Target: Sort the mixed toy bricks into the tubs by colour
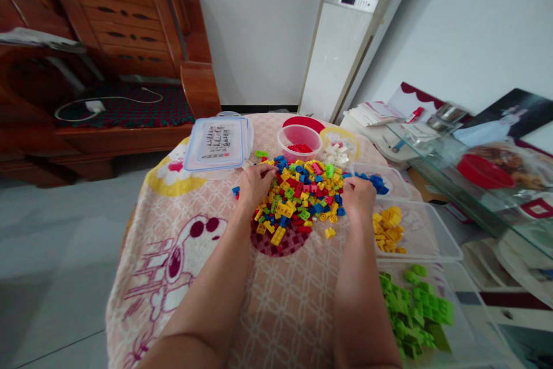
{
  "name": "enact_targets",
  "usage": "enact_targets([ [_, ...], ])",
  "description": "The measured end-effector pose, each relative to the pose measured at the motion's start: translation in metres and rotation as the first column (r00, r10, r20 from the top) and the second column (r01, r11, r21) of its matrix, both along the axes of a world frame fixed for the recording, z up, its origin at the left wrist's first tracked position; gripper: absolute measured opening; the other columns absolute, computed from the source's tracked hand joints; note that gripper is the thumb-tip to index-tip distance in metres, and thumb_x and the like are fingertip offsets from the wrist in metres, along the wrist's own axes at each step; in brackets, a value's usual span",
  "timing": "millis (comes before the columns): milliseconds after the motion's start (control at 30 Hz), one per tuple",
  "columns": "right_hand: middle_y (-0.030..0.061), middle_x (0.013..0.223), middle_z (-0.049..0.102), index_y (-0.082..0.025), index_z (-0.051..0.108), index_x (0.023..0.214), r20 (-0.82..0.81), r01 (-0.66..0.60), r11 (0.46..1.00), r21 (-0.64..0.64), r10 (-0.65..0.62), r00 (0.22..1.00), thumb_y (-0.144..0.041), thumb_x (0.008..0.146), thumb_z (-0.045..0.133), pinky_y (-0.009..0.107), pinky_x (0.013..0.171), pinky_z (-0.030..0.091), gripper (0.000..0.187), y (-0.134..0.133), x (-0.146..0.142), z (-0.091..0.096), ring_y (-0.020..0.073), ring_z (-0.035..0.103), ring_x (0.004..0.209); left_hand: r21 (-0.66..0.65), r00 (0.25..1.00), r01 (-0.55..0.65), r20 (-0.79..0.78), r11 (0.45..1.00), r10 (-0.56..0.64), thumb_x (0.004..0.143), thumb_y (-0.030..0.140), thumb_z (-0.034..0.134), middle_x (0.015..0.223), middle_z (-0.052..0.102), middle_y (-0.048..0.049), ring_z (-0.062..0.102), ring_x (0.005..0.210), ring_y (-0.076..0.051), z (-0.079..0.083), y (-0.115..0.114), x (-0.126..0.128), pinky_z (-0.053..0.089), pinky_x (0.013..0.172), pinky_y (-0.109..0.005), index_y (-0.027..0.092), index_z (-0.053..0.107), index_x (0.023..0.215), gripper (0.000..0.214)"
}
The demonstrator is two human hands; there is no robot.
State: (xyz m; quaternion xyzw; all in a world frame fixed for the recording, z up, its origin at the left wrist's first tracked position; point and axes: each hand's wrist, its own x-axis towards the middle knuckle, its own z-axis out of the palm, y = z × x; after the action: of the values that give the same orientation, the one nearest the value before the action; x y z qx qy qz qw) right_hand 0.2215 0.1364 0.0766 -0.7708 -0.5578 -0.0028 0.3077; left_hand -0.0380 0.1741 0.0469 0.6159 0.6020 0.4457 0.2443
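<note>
A mixed heap of toy building bricks (298, 190), in yellow, red, blue and green, lies on the cloth between my hands. My left hand (256, 185) is at the heap's left edge, fingers curled and drawn together; what they pinch, if anything, is hidden. On the right side, my right hand (359, 195) is closed in a pinch beside the heap, near a clear box (400, 182) with blue bricks (378, 183). Whatever sits between those fingertips is too small to make out. One yellow brick (330, 233) lies apart in front of the heap.
Clear boxes hold yellow bricks (389, 231) and green bricks (417, 308) along the right. Behind the heap stand a round tub (299, 141) with red bricks and a group of white bricks (336, 153). Lidded containers (218, 143) lie back left. A glass shelf (466, 185) borders the right.
</note>
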Motion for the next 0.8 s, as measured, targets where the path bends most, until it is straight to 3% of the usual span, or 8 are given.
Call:
enact_targets([
  [133,0.017,0.096,0.078,-0.012,0.078,0.106,-0.041,0.101,0.983,0.15,-0.096,0.995,-0.014,0.081,0.047,0.039,0.091,0.052,0.04,0.003,0.002,-0.003,0.0282,0.071,0.091,0.005,1.0,-0.009,-0.009,1.0,0.009,0.084,0.03,0.058,0.079,0.077,-0.0023,0.067,0.071,-0.018,0.0,0.0,0.001,0.05,0.072,-0.028,0.019,0.082,0.096,0.029],
  [233,0.019,0.11,0.075,-0.011,0.075,0.115,-0.028,0.058,0.97,0.235,-0.053,0.998,-0.012,0.081,0.044,0.042,0.099,0.051,0.046,0.005,0.002,-0.008,0.0296,0.068,0.106,-0.006,1.0,-0.01,0.001,1.0,0.01,0.084,0.031,0.058,0.079,0.077,-0.0021,0.068,0.073,-0.019,-0.001,0.0,0.001,0.051,0.073,-0.028,0.02,0.082,0.097,0.029],
  [367,0.0184,0.127,0.07,-0.012,0.072,0.123,0.014,-0.085,0.975,0.204,0.084,0.996,-0.007,0.082,0.039,0.043,0.109,0.046,0.053,0.008,-0.001,-0.017,0.0287,0.06,0.122,-0.015,1.0,-0.01,0.009,1.0,0.01,0.084,0.031,0.058,0.08,0.078,-0.0023,0.068,0.073,-0.019,-0.002,0.0,0.0,0.052,0.072,-0.028,0.019,0.082,0.097,0.029],
  [533,0.016,0.137,0.064,-0.015,0.07,0.126,0.047,-0.165,0.98,0.112,0.161,0.986,-0.006,0.082,0.037,0.042,0.109,0.045,0.056,0.011,-0.005,-0.028,0.0283,0.057,0.125,-0.015,1.0,-0.01,0.005,1.0,0.01,0.085,0.03,0.058,0.079,0.078,-0.0024,0.069,0.076,-0.019,-0.003,0.001,0.0,0.052,0.074,-0.028,0.02,0.082,0.097,0.029],
  [667,0.0157,0.131,0.065,-0.014,0.073,0.117,0.07,-0.189,0.975,0.117,0.182,0.981,-0.007,0.083,0.037,0.037,0.108,0.045,0.05,0.013,-0.005,-0.03,0.0257,0.058,0.123,-0.017,1.0,-0.002,0.007,1.0,0.002,0.085,0.031,0.058,0.082,0.078,-0.0031,0.069,0.076,-0.02,-0.004,0.002,0.0,0.053,0.074,-0.029,0.019,0.082,0.099,0.03],
  [800,0.016,0.113,0.069,-0.014,0.075,0.11,0.048,-0.128,0.979,0.155,0.122,0.991,-0.01,0.083,0.039,0.039,0.102,0.047,0.045,0.013,-0.003,-0.027,0.0265,0.06,0.11,-0.016,1.0,0.0,0.005,1.0,0.0,0.086,0.032,0.057,0.081,0.078,-0.0033,0.069,0.076,-0.02,-0.005,0.002,-0.001,0.053,0.074,-0.028,0.019,0.082,0.099,0.03],
])
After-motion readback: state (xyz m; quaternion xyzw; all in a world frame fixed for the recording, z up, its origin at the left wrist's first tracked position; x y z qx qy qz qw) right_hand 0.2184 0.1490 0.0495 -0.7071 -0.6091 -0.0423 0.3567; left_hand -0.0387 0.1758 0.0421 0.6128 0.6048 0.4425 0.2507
